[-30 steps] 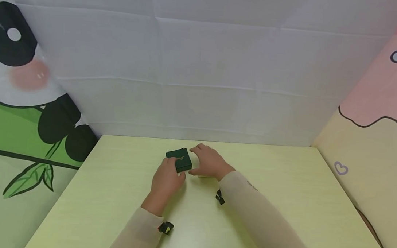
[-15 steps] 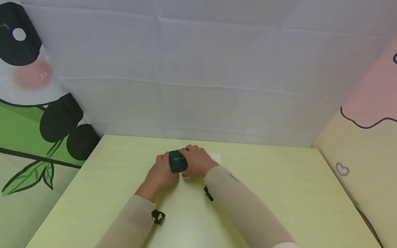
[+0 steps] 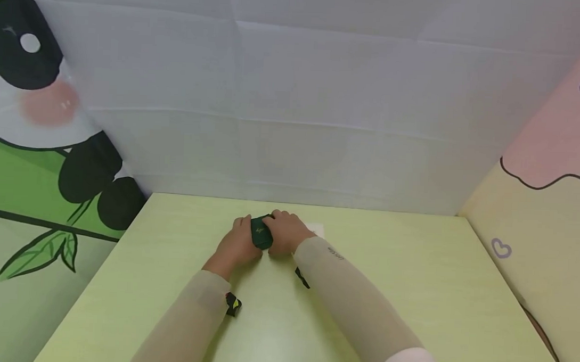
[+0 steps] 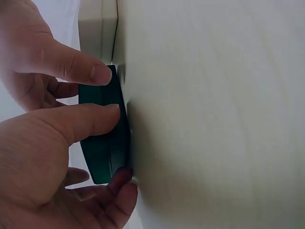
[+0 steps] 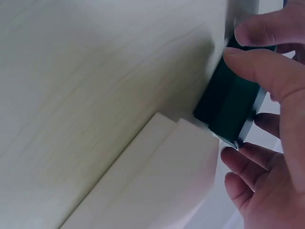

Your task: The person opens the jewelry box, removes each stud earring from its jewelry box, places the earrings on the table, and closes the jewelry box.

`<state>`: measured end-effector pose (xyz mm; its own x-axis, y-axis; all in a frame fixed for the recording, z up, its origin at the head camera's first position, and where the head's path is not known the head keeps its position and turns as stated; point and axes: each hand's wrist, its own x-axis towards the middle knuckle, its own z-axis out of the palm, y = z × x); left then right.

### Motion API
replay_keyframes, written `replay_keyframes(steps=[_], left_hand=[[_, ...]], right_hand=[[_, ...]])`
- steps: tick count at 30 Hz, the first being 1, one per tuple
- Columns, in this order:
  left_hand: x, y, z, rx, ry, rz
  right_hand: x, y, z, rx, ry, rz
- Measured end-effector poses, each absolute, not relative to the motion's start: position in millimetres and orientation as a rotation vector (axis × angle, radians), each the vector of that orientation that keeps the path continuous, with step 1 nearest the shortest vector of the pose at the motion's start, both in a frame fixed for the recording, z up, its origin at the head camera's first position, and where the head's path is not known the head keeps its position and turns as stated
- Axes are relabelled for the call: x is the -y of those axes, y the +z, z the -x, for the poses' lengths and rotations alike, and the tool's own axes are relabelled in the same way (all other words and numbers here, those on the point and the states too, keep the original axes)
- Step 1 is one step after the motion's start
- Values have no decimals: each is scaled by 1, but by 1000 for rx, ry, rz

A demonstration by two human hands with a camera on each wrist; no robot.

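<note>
A small dark green box (image 3: 261, 233) with gold lettering on its top is held between both hands at the table's far middle. My left hand (image 3: 237, 244) grips its left side, and my right hand (image 3: 288, 234) holds the right side. Both thumbs lie on the box's near side in the left wrist view, where the green box (image 4: 97, 167) shows low over the tabletop. Fingers of the right hand reach its far edge in the right wrist view, where the box (image 5: 233, 105) shows a lid seam. Whether it touches the table, I cannot tell.
A cream-white box (image 5: 167, 176) lies right beside the green one, mostly hidden behind the right hand in the head view. The pale wooden table (image 3: 401, 281) meets a white cloth backdrop (image 3: 302, 96). Printed cartoon panels stand at both sides.
My right hand, apart from the green box a second ago, has moved left and taken hold of it. The box has turned a little, and the cream-white box's corner has come into view.
</note>
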<state>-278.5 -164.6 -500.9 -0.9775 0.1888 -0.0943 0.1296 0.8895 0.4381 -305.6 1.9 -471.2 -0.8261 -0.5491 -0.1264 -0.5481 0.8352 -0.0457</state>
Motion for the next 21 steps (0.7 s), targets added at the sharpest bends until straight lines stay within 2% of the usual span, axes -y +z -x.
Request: replay_keyframes(steps=[7, 21], left_hand=[[165, -501, 287, -2926, 649, -289], [169, -504, 282, -2933, 730, -304]], right_hand=[[-3, -474, 309, -2882, -108, 810], [-1, -477, 318, -2829, -245, 820]])
